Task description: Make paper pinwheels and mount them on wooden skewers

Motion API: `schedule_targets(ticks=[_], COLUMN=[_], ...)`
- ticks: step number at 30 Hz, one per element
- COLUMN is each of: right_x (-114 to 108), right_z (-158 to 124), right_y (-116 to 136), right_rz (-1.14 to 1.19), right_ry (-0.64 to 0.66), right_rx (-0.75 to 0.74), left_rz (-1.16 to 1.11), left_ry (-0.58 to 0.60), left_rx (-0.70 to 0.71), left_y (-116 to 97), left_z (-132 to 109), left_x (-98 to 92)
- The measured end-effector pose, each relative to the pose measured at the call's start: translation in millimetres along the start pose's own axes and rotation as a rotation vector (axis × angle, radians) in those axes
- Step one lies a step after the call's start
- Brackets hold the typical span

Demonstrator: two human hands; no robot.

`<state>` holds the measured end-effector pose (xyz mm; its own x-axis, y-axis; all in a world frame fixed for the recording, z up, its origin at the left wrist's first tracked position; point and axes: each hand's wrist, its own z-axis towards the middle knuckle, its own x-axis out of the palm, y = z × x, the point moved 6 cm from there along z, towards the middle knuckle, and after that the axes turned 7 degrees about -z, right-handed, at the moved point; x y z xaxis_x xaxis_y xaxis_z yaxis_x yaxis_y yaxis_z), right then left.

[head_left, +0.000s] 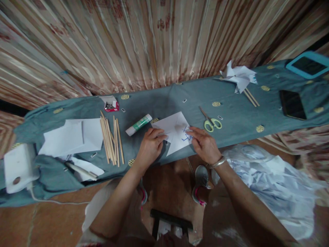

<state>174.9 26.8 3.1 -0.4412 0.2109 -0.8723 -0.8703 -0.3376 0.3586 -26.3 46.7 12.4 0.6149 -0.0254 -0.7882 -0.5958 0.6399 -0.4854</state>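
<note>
A white square paper (174, 128) with blue pen marks lies on the blue-grey cloth-covered table (159, 99), partly folded. My left hand (149, 145) rests on the paper's left part with its fingers curled and pressing down. My right hand (204, 144) pinches the paper's right side near the blue marks, with a bangle on the wrist. A glue stick (138, 124) lies just left of the paper. Yellow-handled scissors (211, 121) lie to the right.
Several wooden sticks (111, 140) and white sheets (73, 137) lie at left, beside a white box (19, 166) and a small red box (111, 104). A paper pinwheel (239, 78), a phone (293, 104) and a tablet (308, 65) are at right. A plastic bag (269, 185) lies below.
</note>
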Motion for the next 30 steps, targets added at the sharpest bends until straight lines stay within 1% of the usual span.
schedule_targets(ticks=[3,5,9,11,15,20,24,27,30], right_x=[0,1,2,0,-5,-7,-9,-9,-7], right_z=[-1,-2,-3,-6,-12,-16,-15,-14,-12], right_y=[-2,-4,-2,1,6,0,-5,-2,1], right_rz=[-0.044,-0.077,-0.094,-0.075,0.006,0.13,0.287,0.42,0.523], right_ry=[-0.029,-0.041,-0.023,-0.021,0.005,0.06,0.133,0.186,0.2], right_rx=[0.021,0.042,0.036,0.038,0.06,0.078,0.105,0.113,0.128], left_rz=[-0.004,-0.009,-0.019,-0.009,0.02,0.045,0.052,0.026,0.009], left_ry=[-0.075,-0.085,0.053,0.094,0.141,0.112,0.087,0.093,0.111], left_rx=[0.034,0.059,0.073,0.063,0.05,0.093,0.092,0.096,0.107], left_y=[-16,-29,-45,-46,-45,-49,-49,-50,-53], left_z=[-2,-4,-5,-5,-4,-8,-13,-17,-21], left_x=[-0.5,4.5,24.5,29.9,33.1,31.3,29.7,28.8,27.8])
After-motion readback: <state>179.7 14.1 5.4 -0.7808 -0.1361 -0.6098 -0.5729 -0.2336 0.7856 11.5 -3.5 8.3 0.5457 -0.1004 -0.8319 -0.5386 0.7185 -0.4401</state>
